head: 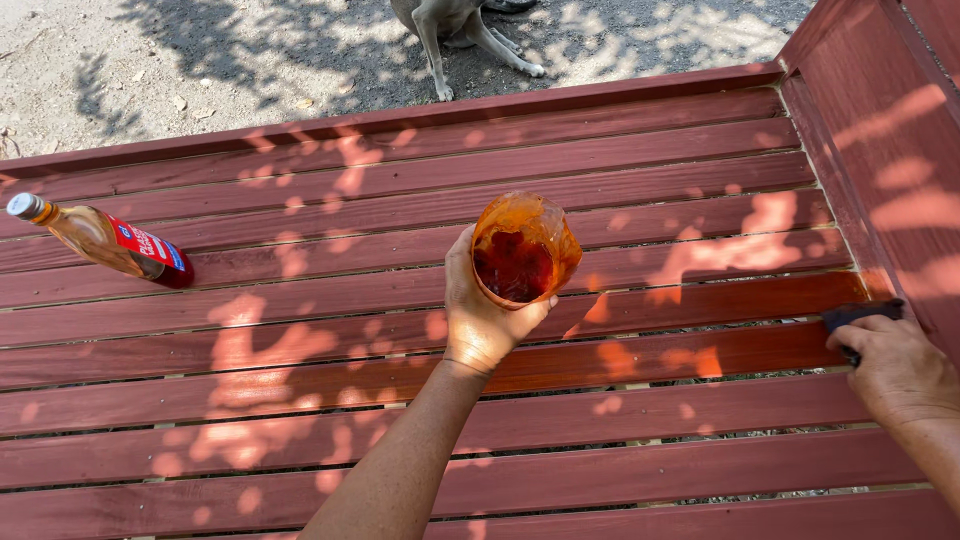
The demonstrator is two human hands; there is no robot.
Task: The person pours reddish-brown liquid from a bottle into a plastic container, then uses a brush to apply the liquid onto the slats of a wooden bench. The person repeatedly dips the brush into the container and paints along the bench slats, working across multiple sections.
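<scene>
- The cut-off plastic cup (524, 248) sits up in the air over the middle of the slatted bench, tipped so its mouth faces the camera. You can see the dark red stain pooled inside, and the walls are smeared orange-red with it.
- The left hand (483, 318) has it from below and behind, fingers curled closed round the base with the thumb hooked at the rim. My guess is it's held that way to keep the stain within easy reach.
- The right hand (897, 368) is way off at the right edge, closed on a dark brush (862, 314) whose end rests on 1 of the slats, right by the bench's raised side. Looks like it's pressed flat to work the colour into the wood.
- The slat under the brush (640, 348) looks darker and glossier than the ones around it, so probably wet.
- The red wooden bench (400, 180) is dappled with leaf shade.
- 1 glass bottle (105, 241) with a red label lies on its side at the far left, well clear of both hands.
- Beyond the bench there's dirt ground (200, 60) and a dog's legs (455, 40) at the top.
</scene>
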